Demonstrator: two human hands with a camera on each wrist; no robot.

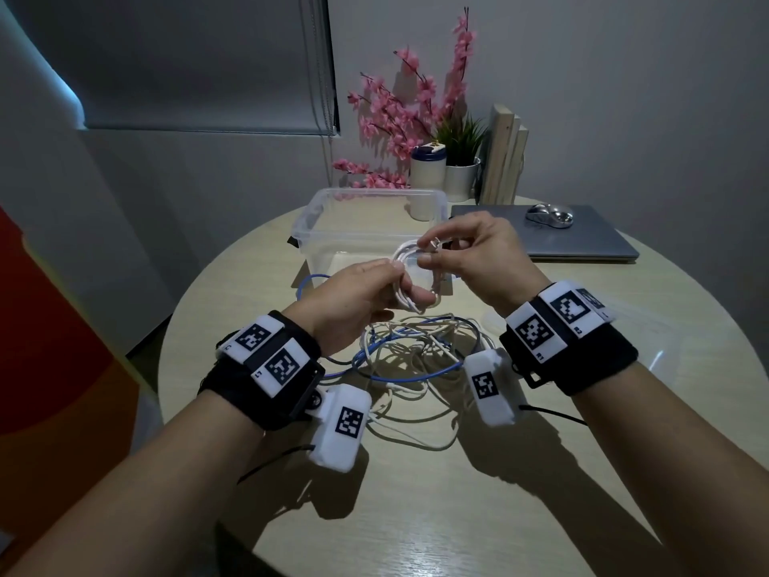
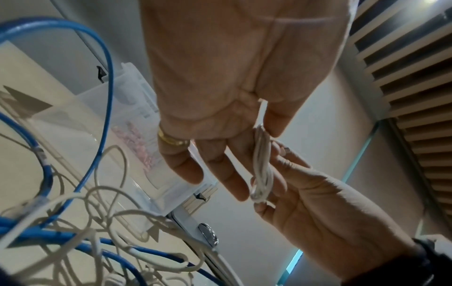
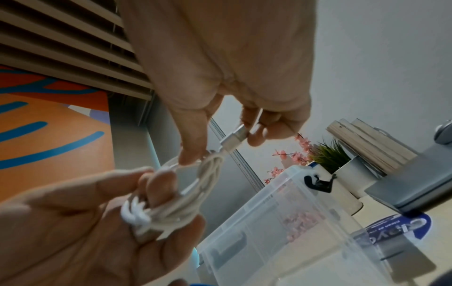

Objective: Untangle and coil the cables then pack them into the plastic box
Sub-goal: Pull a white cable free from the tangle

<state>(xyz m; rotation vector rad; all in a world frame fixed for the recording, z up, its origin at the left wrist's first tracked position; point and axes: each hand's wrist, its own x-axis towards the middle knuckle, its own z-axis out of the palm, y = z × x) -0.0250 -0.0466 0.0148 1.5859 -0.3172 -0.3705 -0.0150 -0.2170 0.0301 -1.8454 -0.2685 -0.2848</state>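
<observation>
A small white cable coil (image 1: 410, 281) is held in the air between both hands, above the near edge of the plastic box (image 1: 333, 226). The left hand (image 1: 353, 301) grips one side of the coil, the loops pinched between its thumb and forefinger; from the left wrist view its other fingers (image 2: 186, 166) stretch out fairly straight, with a gold ring (image 2: 171, 138) on one of them. The right hand (image 1: 482, 256) pinches the silver plug (image 3: 238, 133) at the cable's free end between thumb and fingertips, right at the top of the coil.

The box is clear, lidless and stands on the round pale tabletop (image 1: 416, 514) just beyond the hands. On the tabletop below the hands, between the wrists, lies a loose tangle of white cables (image 1: 416, 393) and a blue cable (image 1: 374, 360), looped over and through one another; one blue loop reaches up beside the left end of the box.

To the right of the box lies a closed grey laptop (image 1: 582, 239) with a silver mouse (image 1: 549, 214) on top. Behind the box stand a white cup with a dark lid (image 1: 426, 164), a potted green plant (image 1: 462, 160), pink blossom branches (image 1: 416, 102) and some upright pale wooden boards (image 1: 503, 156). Both wrists wear black bands with white marker blocks (image 1: 274, 360).
</observation>
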